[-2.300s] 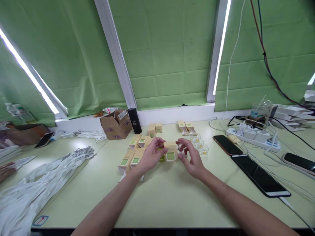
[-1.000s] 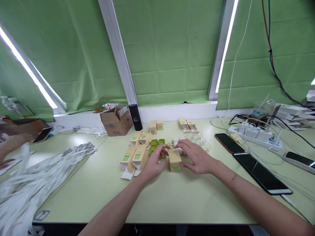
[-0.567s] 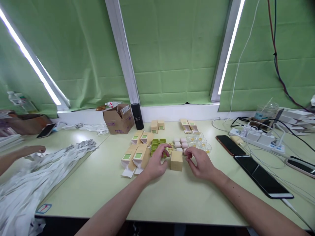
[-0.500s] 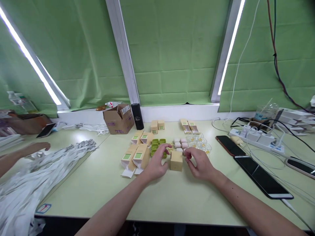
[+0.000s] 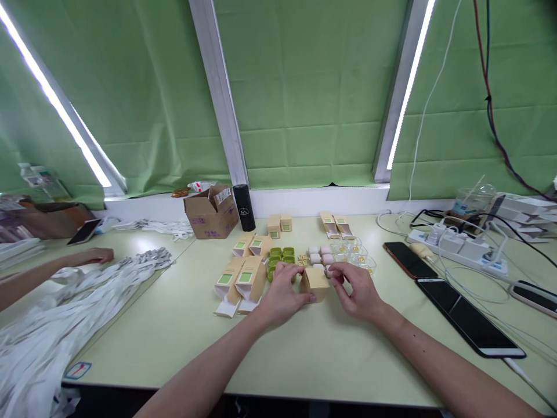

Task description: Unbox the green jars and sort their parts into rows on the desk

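Observation:
A small tan cardboard box [image 5: 316, 282] rests tilted on the pale green table [image 5: 304, 354]. My left hand [image 5: 282, 293] grips its left side, thumb under the near edge. My right hand [image 5: 357, 288] pinches its right end with curled fingers. Just behind the box lie green caps [image 5: 282, 253], small pinkish-white blocks [image 5: 319, 254] and clear cups with yellow centres [image 5: 353, 252]. Several tan boxes with green labels [image 5: 242, 277] lie open to the left.
A brown carton [image 5: 211, 212] and black cylinder [image 5: 244, 208] stand near the window sill. Phones [image 5: 470, 316] and a power strip [image 5: 461, 251] with cables lie at the right. White straps [image 5: 56, 313] pile at the left, where another person's hand [image 5: 89, 256] rests.
The box was set down from the air onto the table, then stood free; now both my hands grip it again and tilt it. The other person's hand slid right over the straps.

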{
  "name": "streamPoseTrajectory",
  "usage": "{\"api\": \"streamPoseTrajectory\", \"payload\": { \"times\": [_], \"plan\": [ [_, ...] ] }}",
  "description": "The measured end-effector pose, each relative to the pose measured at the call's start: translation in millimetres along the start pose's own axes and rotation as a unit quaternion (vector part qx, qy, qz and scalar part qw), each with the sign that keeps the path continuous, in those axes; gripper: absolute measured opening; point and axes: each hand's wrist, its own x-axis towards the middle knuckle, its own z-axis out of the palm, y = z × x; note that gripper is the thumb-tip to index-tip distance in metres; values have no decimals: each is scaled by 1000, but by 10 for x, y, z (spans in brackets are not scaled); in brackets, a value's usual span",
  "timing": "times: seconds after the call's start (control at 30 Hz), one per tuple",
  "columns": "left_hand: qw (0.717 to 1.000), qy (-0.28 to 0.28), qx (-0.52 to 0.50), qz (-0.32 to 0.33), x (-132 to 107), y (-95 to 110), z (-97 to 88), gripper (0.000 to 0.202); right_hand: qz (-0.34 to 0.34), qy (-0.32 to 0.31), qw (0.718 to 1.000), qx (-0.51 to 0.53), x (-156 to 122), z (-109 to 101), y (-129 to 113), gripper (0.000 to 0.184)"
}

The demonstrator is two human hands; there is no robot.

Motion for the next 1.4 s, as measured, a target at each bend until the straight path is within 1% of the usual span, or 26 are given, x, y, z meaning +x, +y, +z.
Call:
{"api": "streamPoseTrajectory", "payload": {
  "times": [0.07,0.13,0.23,0.3,0.43,0.57,0.63,0.73,0.83,0.97,1.07,1.23,1.3,1.4],
  "plan": [
    [998,37,32,40,7,14,-2,60,-11,13,1000,-4,2,5,4,19],
    [988,69,83,109,11,41,-18,58,-15,25,1000,-8,10,5,4,20],
    [953,121,165,226,14,79,-55,53,-1,30,1000,0,47,-12,-24,17],
    [925,155,201,281,16,89,-76,51,10,32,999,19,90,-29,-74,17],
    [888,190,245,341,21,91,-88,49,40,25,997,56,177,-51,-239,29],
    [853,212,289,380,18,100,-69,46,43,-16,997,62,230,-41,-392,46],
    [842,214,303,392,13,101,-57,46,32,-35,998,46,246,-29,-424,45],
    [835,209,321,395,8,99,-49,45,18,-64,998,22,266,-9,-418,36],
    [828,207,339,396,8,108,-56,44,8,-72,997,7,273,24,-396,33],
    [819,205,359,397,0,140,-68,42,0,-38,999,12,245,104,-406,37],
    [821,200,364,393,-18,155,-65,41,1,-8,1000,15,210,150,-437,38],
    [823,188,371,388,-36,161,-43,42,6,12,1000,4,173,160,-464,35],
    [826,179,370,385,-41,172,-29,42,7,15,1000,-3,159,170,-457,32],
    [840,166,365,367,-51,185,-7,44,13,24,999,-21,138,206,-429,31]
  ]
}}
